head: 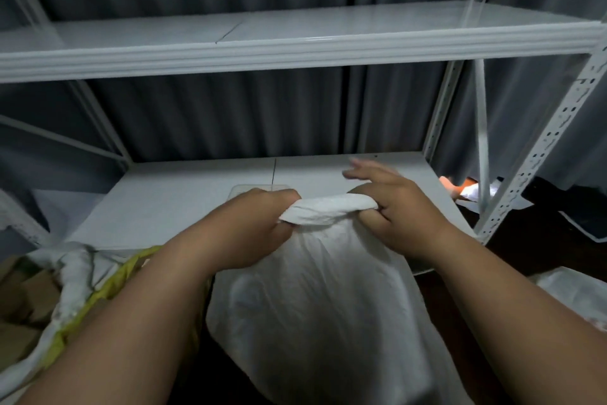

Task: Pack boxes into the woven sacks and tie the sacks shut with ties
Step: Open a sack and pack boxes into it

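- Before a white metal shelf [184,204] and grey curtain [230,115], no writing legible.
- Left hand [253,227] and right hand [394,207] both grip the white woven sack [322,306] at its gathered neck.

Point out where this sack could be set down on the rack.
Upper shelf: bare across its whole visible width. Lower shelf: bare left of the left hand, and behind the right hand up to the curtain. Crowded: floor at left, with another sack and cardboard boxes.
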